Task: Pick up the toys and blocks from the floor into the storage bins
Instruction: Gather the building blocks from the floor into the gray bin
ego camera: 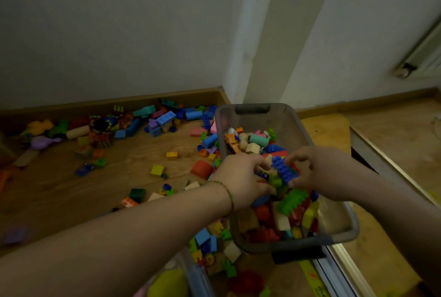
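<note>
A clear grey storage bin (335,216), partly filled with mixed coloured blocks, stands on the wooden floor in the centre right. Both my hands are over it. My left hand (241,178) curls round a small bunch of blocks at the bin's left wall. My right hand (321,172) pinches the end of a long blue studded brick (284,169) that lies between the two hands. A green studded brick (293,201) sits just below them in the bin. Many loose blocks (152,122) lie scattered on the floor to the left, along the skirting.
A red block (202,169), yellow bricks (157,169) and other pieces lie left of the bin. A second clear bin (198,277) with a yellow toy is at the bottom edge. A metal door track (391,167) runs on the right. Walls close off the back.
</note>
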